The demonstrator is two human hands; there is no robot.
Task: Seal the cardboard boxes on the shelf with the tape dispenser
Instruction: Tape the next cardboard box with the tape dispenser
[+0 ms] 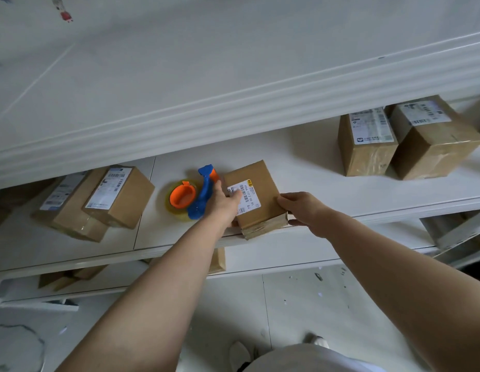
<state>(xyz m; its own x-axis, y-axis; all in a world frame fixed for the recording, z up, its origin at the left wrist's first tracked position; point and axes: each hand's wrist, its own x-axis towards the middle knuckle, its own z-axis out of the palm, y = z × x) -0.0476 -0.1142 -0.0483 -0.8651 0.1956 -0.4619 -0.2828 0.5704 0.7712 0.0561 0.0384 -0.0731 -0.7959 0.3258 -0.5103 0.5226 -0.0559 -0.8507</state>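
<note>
Left hand (224, 202): flat on small brown cardboard box (257, 173)
Right hand (303, 208): pinches its near corner
Next: steady it, then probably take blue-orange tape dispenser (204, 191) beside left hand

Matt brown cardboard is covering the box (260, 175), with a smooth white paper label (246, 197) sitting on top and glossy clear tape (263, 228) wrinkling along its near end. The dispenser (205, 193) is gleaming in shiny blue and orange plastic on the smooth white shelf (327, 167). The far boxes (367, 157) are glinting under tape wrap.
</note>
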